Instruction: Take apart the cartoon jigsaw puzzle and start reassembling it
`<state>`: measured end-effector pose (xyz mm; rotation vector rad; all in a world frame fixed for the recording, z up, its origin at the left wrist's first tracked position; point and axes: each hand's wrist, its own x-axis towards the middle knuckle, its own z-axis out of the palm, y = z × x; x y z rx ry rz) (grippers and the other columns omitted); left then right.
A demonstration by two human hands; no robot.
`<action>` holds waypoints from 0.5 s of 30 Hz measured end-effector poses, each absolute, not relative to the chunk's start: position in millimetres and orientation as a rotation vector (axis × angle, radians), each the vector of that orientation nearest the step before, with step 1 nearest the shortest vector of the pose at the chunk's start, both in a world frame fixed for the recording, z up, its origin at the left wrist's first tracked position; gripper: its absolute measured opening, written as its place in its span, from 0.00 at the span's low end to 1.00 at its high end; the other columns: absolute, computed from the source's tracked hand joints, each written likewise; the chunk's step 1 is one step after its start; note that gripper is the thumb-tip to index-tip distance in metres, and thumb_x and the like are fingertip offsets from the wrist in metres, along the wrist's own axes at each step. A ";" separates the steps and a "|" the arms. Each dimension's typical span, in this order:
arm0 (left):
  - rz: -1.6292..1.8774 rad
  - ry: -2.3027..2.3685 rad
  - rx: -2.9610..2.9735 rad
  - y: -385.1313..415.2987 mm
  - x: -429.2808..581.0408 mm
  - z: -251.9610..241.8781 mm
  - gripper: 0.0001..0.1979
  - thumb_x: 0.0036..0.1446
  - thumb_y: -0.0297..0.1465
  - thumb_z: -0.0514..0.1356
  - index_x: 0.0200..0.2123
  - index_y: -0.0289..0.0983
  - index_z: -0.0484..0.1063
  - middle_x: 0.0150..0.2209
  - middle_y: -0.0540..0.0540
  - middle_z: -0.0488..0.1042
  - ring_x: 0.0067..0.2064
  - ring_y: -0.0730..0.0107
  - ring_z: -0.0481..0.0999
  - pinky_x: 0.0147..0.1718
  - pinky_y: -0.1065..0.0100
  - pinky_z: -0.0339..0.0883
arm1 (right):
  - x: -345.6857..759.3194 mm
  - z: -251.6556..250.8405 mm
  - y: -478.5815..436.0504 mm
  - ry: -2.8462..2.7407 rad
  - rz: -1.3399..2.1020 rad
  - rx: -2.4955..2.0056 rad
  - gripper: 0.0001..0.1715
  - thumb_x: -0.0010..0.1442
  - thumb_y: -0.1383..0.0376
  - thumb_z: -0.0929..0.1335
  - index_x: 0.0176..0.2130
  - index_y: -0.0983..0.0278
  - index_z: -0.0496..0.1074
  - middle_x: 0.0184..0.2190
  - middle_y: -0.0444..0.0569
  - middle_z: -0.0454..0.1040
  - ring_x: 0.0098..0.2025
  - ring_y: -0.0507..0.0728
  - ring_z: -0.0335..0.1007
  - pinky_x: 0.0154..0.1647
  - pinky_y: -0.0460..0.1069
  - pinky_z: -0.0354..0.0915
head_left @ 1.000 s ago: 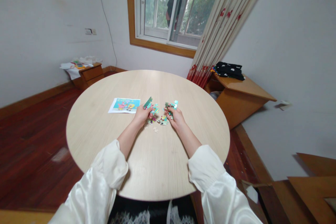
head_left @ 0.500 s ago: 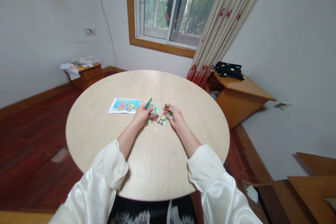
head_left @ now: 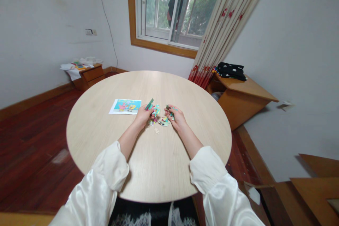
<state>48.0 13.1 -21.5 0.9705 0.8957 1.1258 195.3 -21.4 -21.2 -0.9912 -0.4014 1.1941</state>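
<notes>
My left hand [head_left: 143, 114] is closed around a bunch of jigsaw puzzle pieces, with a green edge [head_left: 149, 104] jutting above the thumb. Across a small gap, my right hand [head_left: 178, 117] is curled around more jigsaw puzzle pieces [head_left: 167, 108]. Between and beneath the hands lies a small heap of colourful jigsaw puzzle pieces [head_left: 164, 121], partly hidden by my fingers. A pale piece [head_left: 156, 131] lies face down just in front of the heap. Left of my left hand, a printed cartoon picture [head_left: 125, 106] rests flat.
All of this is on a round, pale wooden table [head_left: 143, 169]. Beyond it are a window [head_left: 169, 10] and a long curtain [head_left: 227, 14]. A tilted wooden desk [head_left: 238, 102] bearing black spotted cloth [head_left: 231, 70] stands right, and a low cabinet [head_left: 91, 75] with papers stands left.
</notes>
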 end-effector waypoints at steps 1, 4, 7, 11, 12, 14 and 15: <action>1.127 0.895 0.974 13.2 47.9 -22.0 0.12 0.42 0.26 0.69 0.30 0.31 0.70 0.18 0.55 0.68 0.16 0.81 0.64 0.16 0.76 0.60 | 195.2 -21.0 -21.4 -0.400 1.194 -0.991 0.09 0.46 0.78 0.67 0.27 0.66 0.72 0.20 0.45 0.76 0.23 0.48 0.73 0.26 0.41 0.70; 1.132 0.892 0.986 13.9 48.0 -23.4 0.12 0.41 0.27 0.69 0.28 0.32 0.70 0.18 0.55 0.67 0.16 0.81 0.63 0.16 0.76 0.59 | 194.7 -20.4 -21.6 -0.394 1.193 -0.998 0.09 0.46 0.78 0.67 0.27 0.66 0.73 0.20 0.45 0.76 0.23 0.48 0.73 0.26 0.40 0.70; 1.145 0.887 0.998 14.6 48.5 -24.5 0.13 0.39 0.28 0.70 0.27 0.33 0.69 0.18 0.55 0.67 0.16 0.81 0.62 0.16 0.76 0.58 | 194.1 -20.2 -22.0 -0.387 1.190 -1.004 0.09 0.46 0.78 0.68 0.27 0.66 0.73 0.20 0.44 0.76 0.24 0.48 0.73 0.27 0.41 0.70; 1.166 0.890 1.008 16.0 49.1 -26.4 0.16 0.35 0.28 0.71 0.25 0.34 0.67 0.19 0.55 0.67 0.18 0.80 0.63 0.17 0.76 0.58 | 194.7 -22.4 -21.1 -0.367 1.202 -0.978 0.09 0.45 0.78 0.70 0.26 0.66 0.72 0.20 0.42 0.75 0.22 0.47 0.71 0.27 0.41 0.70; 1.169 0.893 1.011 16.4 49.1 -27.1 0.16 0.34 0.28 0.72 0.25 0.34 0.67 0.19 0.55 0.67 0.18 0.80 0.64 0.17 0.76 0.59 | 195.1 -23.4 -20.6 -0.363 1.203 -0.968 0.09 0.45 0.78 0.71 0.26 0.66 0.71 0.19 0.42 0.75 0.22 0.47 0.71 0.27 0.41 0.71; 1.175 0.898 1.016 17.1 49.1 -28.6 0.17 0.32 0.29 0.72 0.25 0.33 0.67 0.19 0.55 0.67 0.19 0.80 0.63 0.17 0.76 0.58 | 196.3 -25.3 -19.4 -0.368 1.210 -0.954 0.09 0.45 0.77 0.72 0.25 0.65 0.70 0.19 0.41 0.74 0.22 0.47 0.71 0.27 0.41 0.71; 1.178 0.902 1.018 17.5 49.0 -29.3 0.17 0.32 0.29 0.72 0.25 0.33 0.68 0.19 0.55 0.67 0.19 0.80 0.63 0.17 0.76 0.58 | 196.9 -26.2 -18.9 -0.375 1.216 -0.951 0.09 0.46 0.76 0.72 0.25 0.66 0.70 0.19 0.41 0.74 0.22 0.47 0.71 0.27 0.41 0.71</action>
